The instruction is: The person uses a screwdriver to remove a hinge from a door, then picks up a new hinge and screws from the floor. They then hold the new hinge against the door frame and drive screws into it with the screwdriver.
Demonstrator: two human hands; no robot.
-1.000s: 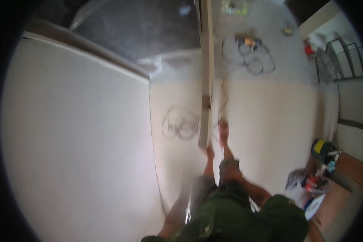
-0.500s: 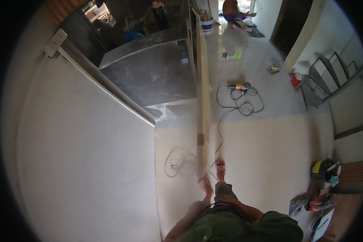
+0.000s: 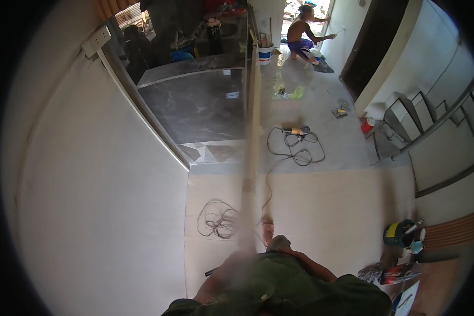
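My left hand (image 3: 288, 249) is low at my front beside my knee, its fingers too indistinct to read. My right hand (image 3: 240, 258) is smeared at the lower end of a long pale board or post (image 3: 251, 158); whether it grips it cannot be made out. This board runs up the middle of the view, blurred near its bottom. A dark, narrow object (image 3: 210, 272) shows by my right forearm. Ahead on the floor lies an orange and black power tool (image 3: 298, 130) with its looped cord. Another coiled cable (image 3: 217, 221) lies left of the board.
A person (image 3: 300, 37) crouches by the far doorway, arm toward the wall, near a bucket (image 3: 265, 54). A dark-topped counter (image 3: 195, 105) stands left, behind a low pale wall (image 3: 105, 184). Right are metal frames (image 3: 405, 118), a red pail (image 3: 368, 125) and a dark bucket (image 3: 398, 233).
The view has tilted up and shifted, showing more of the crouching person. The board's lower part is now blurred and has moved left in view. One of my feet has dropped out of sight.
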